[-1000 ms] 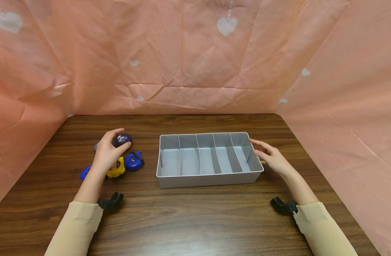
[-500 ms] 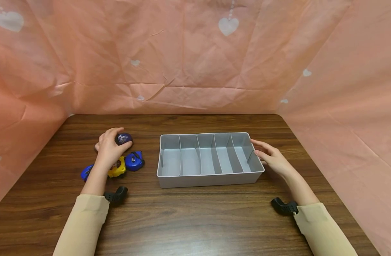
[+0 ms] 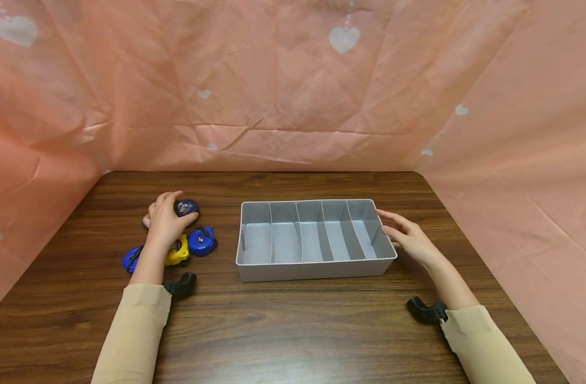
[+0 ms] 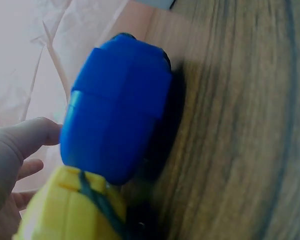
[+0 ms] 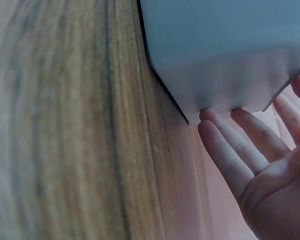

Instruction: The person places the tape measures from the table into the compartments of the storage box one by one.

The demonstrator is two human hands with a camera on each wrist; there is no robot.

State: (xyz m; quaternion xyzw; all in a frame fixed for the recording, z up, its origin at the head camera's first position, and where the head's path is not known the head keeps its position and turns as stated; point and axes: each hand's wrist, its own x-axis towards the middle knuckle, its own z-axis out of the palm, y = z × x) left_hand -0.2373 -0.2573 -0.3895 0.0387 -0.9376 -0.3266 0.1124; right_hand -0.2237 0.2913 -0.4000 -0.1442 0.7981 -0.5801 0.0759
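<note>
In the head view my left hand (image 3: 165, 218) is at the left of the table, its thumb and fingers curved round a dark purple tape measure (image 3: 186, 207) marked 5m. A greyish thing beside that hand is mostly hidden. Nearer me lie a blue tape measure (image 3: 202, 241), a yellow tape measure (image 3: 178, 252) partly behind my wrist, and another blue one (image 3: 130, 260). The left wrist view shows the blue (image 4: 117, 110) and yellow (image 4: 70, 210) cases close up, covering the purple one. My right hand (image 3: 412, 241) touches the end wall of a grey divided box (image 3: 312, 270) with nearly straight fingers (image 5: 230, 160).
The box has several narrow compartments with thin dividers (image 3: 299, 242) and stands right of the tape measures. Pink cloth with hearts (image 3: 283, 106) hangs behind and along both sides of the wooden table (image 3: 273, 330).
My left forearm and wrist have swung to the right while the hand stays about the purple tape measure. My right hand and the box keep their places.
</note>
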